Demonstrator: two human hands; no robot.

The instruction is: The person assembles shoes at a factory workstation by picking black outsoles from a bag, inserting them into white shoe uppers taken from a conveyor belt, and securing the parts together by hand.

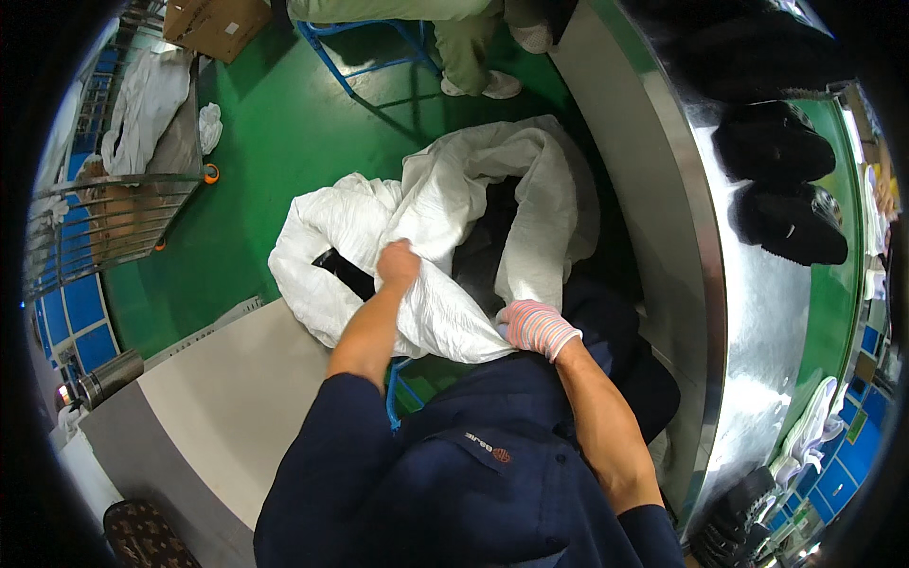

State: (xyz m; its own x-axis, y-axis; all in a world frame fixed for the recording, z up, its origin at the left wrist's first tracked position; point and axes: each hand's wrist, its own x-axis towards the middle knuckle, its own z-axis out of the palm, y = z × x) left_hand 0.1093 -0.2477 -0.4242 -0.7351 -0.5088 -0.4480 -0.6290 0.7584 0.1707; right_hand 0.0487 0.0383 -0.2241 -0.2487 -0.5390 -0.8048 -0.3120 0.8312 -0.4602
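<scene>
Held white sacking (pixel 440 204) bunched in the bare left hand (pixel 399 264), with the near rim gripped in the gloved right hand (pixel 537 328). Looked soft and light, perhaps weighted by dark contents (pixel 481 251) too shadowed to identify; best taken by the rolled rims. Lay over green floor (pixel 246 170), left of the steel worktop (pixel 757 312) and its black shoes (pixel 788 220); blocked ahead by a blue stool (pixel 327 60).

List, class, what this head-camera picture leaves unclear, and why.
All in the head view:
White sacking: most contents, hidden by folds and shadow.
Left hand: fingertips, tucked out of sight against the sacking.
Right hand: skin, under a striped glove.
Seated person: upper body, cut off by the top edge.
</scene>
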